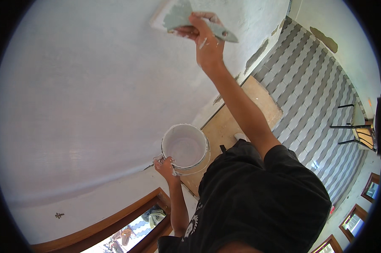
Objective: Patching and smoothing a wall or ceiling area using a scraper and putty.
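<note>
High up against the pale wall (85,92), my right hand (209,44) is closed round a wide flat paintbrush (178,15). The brush has a grey-green body and a handle with a hole at its end; its whitish bristle edge meets the wall. Lower down, my left hand (166,167) grips the rim of a round white bucket (168,141), with white smears on the fingers. Whitish paint (184,152) lies in the bottom of the bucket, and a thin wire handle (199,169) hangs at its side.
A tan board (264,99) lies under my feet, beside the wall's foot. Grey-and-white patterned tiles (308,88) cover the floor to the right, where a chair (362,131) stands. A wood-framed window (154,217) is at the lower left. Bare patches (256,55) mark the wall's lower edge.
</note>
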Motion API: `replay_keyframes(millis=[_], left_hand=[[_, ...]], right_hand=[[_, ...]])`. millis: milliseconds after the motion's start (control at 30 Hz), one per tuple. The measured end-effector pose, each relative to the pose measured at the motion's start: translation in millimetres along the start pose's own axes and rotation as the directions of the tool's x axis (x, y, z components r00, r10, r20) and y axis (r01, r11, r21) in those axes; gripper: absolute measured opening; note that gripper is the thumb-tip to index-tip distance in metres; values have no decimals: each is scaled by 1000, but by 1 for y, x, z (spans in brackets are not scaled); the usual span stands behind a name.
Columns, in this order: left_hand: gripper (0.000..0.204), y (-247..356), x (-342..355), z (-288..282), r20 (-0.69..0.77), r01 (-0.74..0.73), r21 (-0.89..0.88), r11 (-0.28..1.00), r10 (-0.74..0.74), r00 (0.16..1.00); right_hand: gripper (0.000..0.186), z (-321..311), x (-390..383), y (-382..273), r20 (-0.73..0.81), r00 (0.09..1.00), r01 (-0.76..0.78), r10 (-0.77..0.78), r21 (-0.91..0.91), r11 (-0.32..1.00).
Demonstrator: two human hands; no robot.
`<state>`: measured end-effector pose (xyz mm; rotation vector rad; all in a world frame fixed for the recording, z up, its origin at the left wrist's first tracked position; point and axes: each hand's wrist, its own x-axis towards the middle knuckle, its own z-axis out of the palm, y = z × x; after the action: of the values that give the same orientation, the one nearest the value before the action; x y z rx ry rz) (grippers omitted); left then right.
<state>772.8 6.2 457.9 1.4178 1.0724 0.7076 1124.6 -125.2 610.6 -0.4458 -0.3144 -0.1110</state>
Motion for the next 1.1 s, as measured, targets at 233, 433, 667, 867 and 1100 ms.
replay_keyframes(millis=[233, 433, 667, 867, 1100], left_hand=[[26, -8, -1, -5, -18, -50, 1, 999, 50, 999], [27, -15, 5, -11, -14, -4, 17, 1000, 4, 1000], [28, -11, 4, -12, 8, -21, 48, 999, 21, 1000], [26, -6, -1, -16, 7, -44, 107, 993, 44, 999], [30, -13, 5, -28, -18, -17, 96, 995, 19, 1000]], right_hand=[[13, -62, -31, 61, -133, 991, 14, -29, -117, 993], [10, -137, -85, 95, -338, 938, -132, 76, -145, 981], [11, -244, -137, 123, -490, 845, -346, 214, -195, 918], [14, -248, -122, 133, -522, 827, -368, 209, -222, 903], [11, -198, -74, 124, -479, 868, -272, 131, -239, 932]])
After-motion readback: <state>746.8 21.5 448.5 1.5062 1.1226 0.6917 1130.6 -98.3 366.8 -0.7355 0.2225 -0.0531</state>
